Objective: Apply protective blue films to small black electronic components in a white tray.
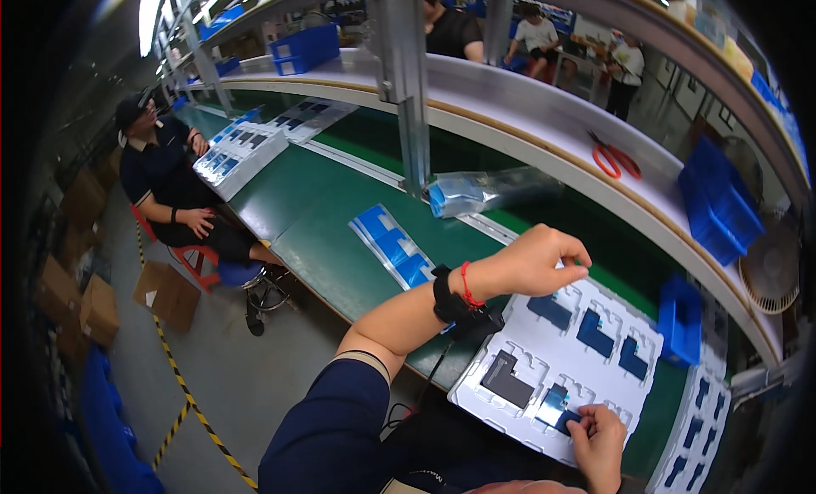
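A white moulded tray (476,398) lies before me on the green bench, with several flat L-shaped pieces in its pockets. My right hand (600,443) is at the tray's near side, thumb and fingers closed on the edge of a shiny blue L-shaped piece (554,406). A dark grey L-shaped piece (508,382) lies just left of it. My left hand (544,260) is raised over the tray's far left corner, fingers curled and thumb and forefinger close together. Whatever is in that pinch, if anything, is too small to name. A black band and a red cord circle the left wrist.
Blue-and-white strip sheets (393,243) lie left of the tray. Beyond are a clear plastic bag (493,191), a metal post (414,112) and a shelf with red-handled scissors (615,161). A blue bin (680,324) stands right. A co-worker (161,158) sits at the left.
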Available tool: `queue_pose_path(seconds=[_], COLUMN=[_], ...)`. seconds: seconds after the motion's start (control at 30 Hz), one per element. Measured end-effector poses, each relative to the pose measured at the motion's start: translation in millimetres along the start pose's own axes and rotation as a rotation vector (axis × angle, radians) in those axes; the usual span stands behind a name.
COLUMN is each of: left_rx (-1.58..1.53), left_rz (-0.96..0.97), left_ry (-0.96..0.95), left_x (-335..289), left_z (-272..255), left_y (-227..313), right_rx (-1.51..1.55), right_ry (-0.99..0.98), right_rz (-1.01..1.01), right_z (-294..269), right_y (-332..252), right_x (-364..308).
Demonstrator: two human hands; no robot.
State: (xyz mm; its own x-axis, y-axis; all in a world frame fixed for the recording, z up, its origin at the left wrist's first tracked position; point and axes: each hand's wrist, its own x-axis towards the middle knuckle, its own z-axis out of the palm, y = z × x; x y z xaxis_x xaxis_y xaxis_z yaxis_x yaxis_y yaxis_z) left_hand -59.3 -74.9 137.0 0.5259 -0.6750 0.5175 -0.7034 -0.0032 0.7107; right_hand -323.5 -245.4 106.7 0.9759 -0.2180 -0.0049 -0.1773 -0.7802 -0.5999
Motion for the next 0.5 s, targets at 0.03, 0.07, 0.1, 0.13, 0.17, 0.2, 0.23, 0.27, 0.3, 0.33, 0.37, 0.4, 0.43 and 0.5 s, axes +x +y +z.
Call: queue_pose_path(seconds=[0.03, 0.07, 0.1, 0.13, 0.17, 0.2, 0.23, 0.27, 0.3, 0.33, 0.37, 0.4, 0.43, 0.5], left_rx=[0.011, 0.013, 0.017, 0.026, 0.043, 0.054, 0.052, 0.046, 0.040, 0.044, 0.048, 0.051, 0.055, 0.053], left_rz=[-0.008, -0.015, -0.008, -0.003, 0.004, 0.012, 0.017, 0.018, 0.021, 0.025, 0.023, 0.021, 0.027, 0.018], left_ry=[-0.002, -0.011, 0.003, -0.003, -0.010, 0.000, -0.002, -0.006, 0.000, 0.002, 0.003, 0.002, 0.004, 0.003], left_x=[0, 2, 3, 3, 5, 6, 6, 5, 5, 4, 5, 5, 6, 4], left_z=[-3, -3, -2, 0, -2, -2, -1, 1, 1, 0, 0, 0, 0, 1], left_y=[0, 2, 2, 3, 1, 0, -1, 0, 1, 2, 1, 0, 1, 2], right_rx=[-0.055, -0.064, -0.045, -0.024, -0.057, -0.060, -0.086, -0.113, -0.124, -0.124, -0.122, -0.120, -0.121, -0.221], right_ry=[-0.027, -0.024, -0.003, 0.018, 0.019, 0.026, 0.055, 0.080, 0.051, 0.055, 0.069, 0.082, 0.089, 0.132], right_rz=[-0.034, -0.050, -0.057, -0.062, -0.054, -0.069, -0.127, -0.180, -0.187, -0.192, -0.176, -0.159, -0.162, -0.257], right_z=[0, 0, 0, 0, -1, -1, 1, 2, 2, 2, 2, 2, 2, 4], right_y=[5, 7, 7, 6, -1, -2, 0, 3, 5, 6, 4, 4, 6, 11], right_x=[0, 1, 1, 0, 2, 4, 4, 2, 1, 1, 2, 2, 3, 2])
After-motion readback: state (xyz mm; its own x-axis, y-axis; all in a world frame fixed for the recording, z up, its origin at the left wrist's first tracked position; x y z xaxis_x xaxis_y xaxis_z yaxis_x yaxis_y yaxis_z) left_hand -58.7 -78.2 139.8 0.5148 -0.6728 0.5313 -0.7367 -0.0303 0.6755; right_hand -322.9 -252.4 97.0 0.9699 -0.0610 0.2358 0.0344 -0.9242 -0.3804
